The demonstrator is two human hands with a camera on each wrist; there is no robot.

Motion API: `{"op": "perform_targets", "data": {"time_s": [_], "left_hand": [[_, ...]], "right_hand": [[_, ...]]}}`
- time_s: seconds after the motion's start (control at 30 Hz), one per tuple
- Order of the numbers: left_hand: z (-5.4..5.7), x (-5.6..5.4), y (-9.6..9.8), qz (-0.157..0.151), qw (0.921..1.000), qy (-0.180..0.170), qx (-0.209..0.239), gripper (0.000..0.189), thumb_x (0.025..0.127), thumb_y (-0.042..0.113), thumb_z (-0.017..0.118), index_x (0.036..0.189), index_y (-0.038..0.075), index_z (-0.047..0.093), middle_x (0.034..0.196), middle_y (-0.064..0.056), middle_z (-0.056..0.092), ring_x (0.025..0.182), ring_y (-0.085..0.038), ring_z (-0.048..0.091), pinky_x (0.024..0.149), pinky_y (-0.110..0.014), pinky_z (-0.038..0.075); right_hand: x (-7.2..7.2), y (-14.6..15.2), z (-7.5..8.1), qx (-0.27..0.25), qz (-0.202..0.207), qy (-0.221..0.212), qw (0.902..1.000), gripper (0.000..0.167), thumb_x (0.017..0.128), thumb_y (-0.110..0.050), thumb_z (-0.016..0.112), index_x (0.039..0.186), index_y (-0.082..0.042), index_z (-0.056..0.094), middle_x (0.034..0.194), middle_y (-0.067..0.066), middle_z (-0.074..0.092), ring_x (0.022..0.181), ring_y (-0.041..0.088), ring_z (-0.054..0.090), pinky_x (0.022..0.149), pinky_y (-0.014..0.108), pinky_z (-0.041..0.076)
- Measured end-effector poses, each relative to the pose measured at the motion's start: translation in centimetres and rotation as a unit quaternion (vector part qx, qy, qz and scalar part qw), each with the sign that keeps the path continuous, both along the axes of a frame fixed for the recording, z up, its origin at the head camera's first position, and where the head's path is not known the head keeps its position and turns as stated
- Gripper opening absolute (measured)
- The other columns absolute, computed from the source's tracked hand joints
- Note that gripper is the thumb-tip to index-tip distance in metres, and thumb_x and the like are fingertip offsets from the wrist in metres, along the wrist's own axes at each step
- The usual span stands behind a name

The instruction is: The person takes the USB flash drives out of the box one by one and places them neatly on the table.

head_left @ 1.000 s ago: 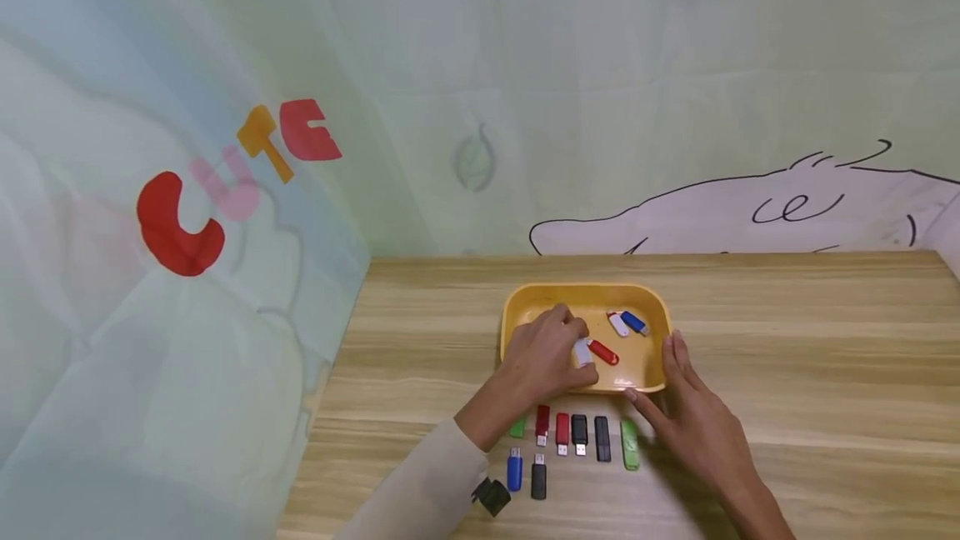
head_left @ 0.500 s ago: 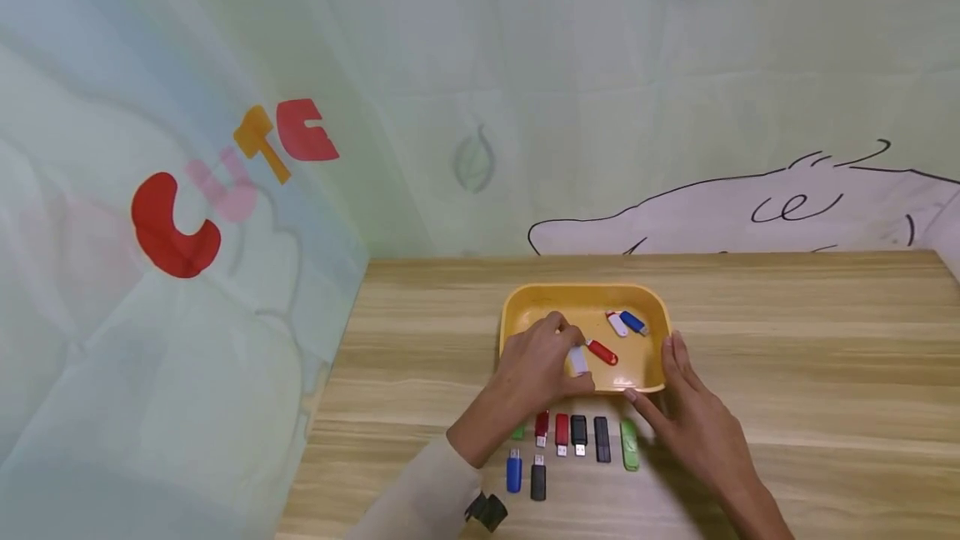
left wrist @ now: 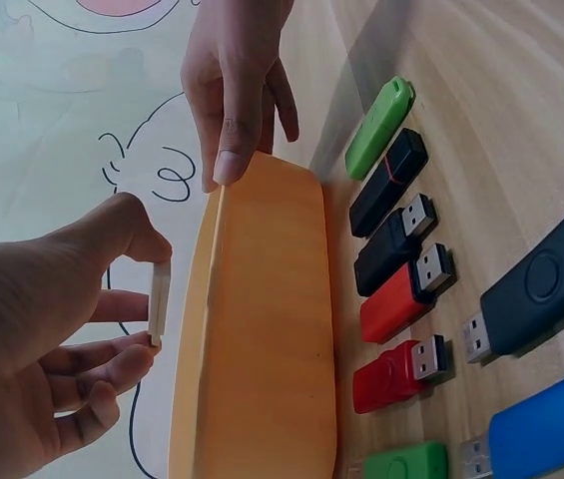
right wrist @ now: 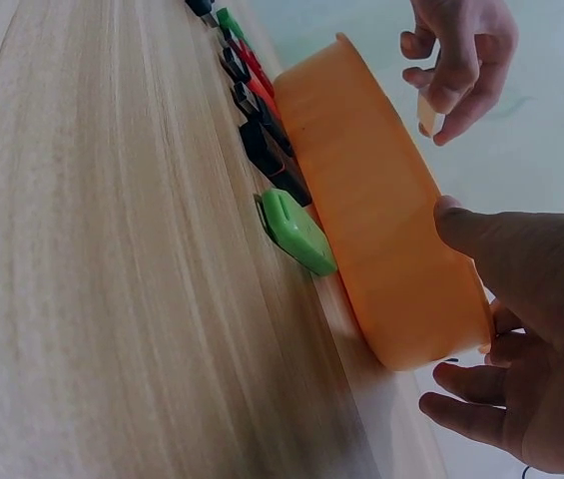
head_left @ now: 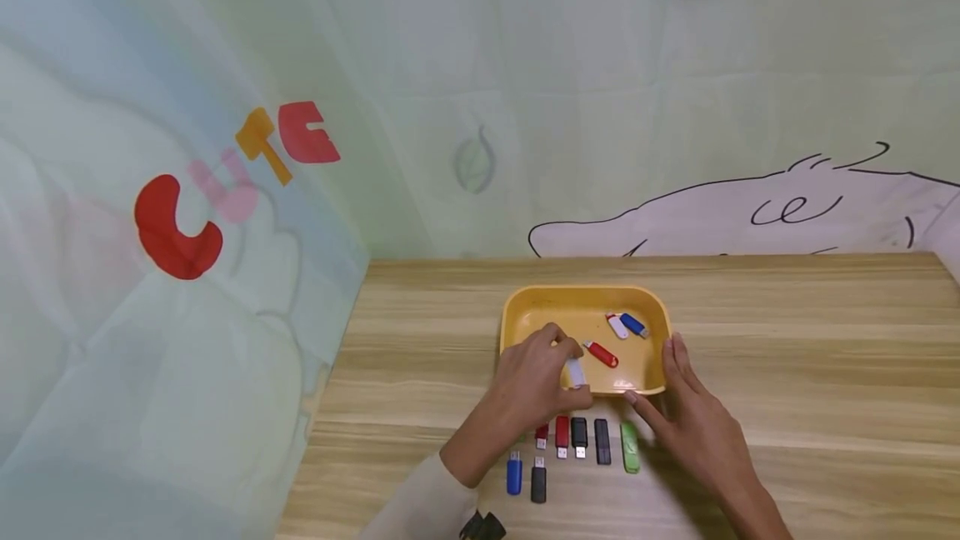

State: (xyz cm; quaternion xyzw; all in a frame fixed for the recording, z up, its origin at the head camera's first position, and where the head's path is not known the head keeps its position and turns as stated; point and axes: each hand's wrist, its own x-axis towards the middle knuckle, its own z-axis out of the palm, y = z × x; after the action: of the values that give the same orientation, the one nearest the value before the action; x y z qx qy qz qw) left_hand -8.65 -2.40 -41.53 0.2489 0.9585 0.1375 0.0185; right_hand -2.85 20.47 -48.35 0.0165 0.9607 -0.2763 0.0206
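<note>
My left hand is over the front left part of the yellow plastic tray, pinching a flat white USB stick between thumb and fingertips. Seen edge-on in the left wrist view, the white stick is above the tray's rim. My right hand grips the tray's front right corner, thumb at the front rim and fingers along the right side. Inside the tray lie a red USB stick, a blue one and a white one with a red end.
Before the tray runs a row of USB sticks: dark red, red, black, long black and green. Another green stick is hidden from the head view. Nearer lie blue and black ones.
My left hand has drawn slightly toward me and to the left with the white USB stick, uncovering more of the red one. My right hand stays at the tray's corner.
</note>
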Motion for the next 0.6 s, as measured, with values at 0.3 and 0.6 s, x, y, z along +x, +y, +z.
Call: {"op": "perform_targets", "data": {"time_s": [0.3, 0.6], "left_hand": [[-0.3, 0.8, -0.3, -0.005, 1.0000, -0.004, 0.003, 0.041, 0.084, 0.045, 0.084, 0.116, 0.020, 0.078, 0.115, 0.002, 0.067, 0.090, -0.009, 0.058, 0.066, -0.016, 0.048], [-0.3, 1.5, -0.5, -0.012, 0.9999, -0.010, 0.006, 0.042, 0.084, 0.045, 0.084, 0.116, 0.019, 0.078, 0.115, 0.003, 0.068, 0.086, -0.007, 0.054, 0.064, -0.014, 0.043]], "right_hand": [[0.0, 0.0, 0.0, 0.001, -0.003, -0.012, 0.9999, 0.106, 0.098, -0.068, 0.062, 0.170, -0.012, 0.008, 0.177, 0.016, 0.011, 0.139, 0.057, 0.048, 0.099, 0.068, 0.051], [-0.1, 0.0, -0.3, 0.000, -0.003, -0.004, 1.0000, 0.106, 0.098, -0.066, 0.064, 0.170, -0.012, 0.008, 0.177, 0.017, 0.012, 0.140, 0.057, 0.048, 0.099, 0.068, 0.051]]}}
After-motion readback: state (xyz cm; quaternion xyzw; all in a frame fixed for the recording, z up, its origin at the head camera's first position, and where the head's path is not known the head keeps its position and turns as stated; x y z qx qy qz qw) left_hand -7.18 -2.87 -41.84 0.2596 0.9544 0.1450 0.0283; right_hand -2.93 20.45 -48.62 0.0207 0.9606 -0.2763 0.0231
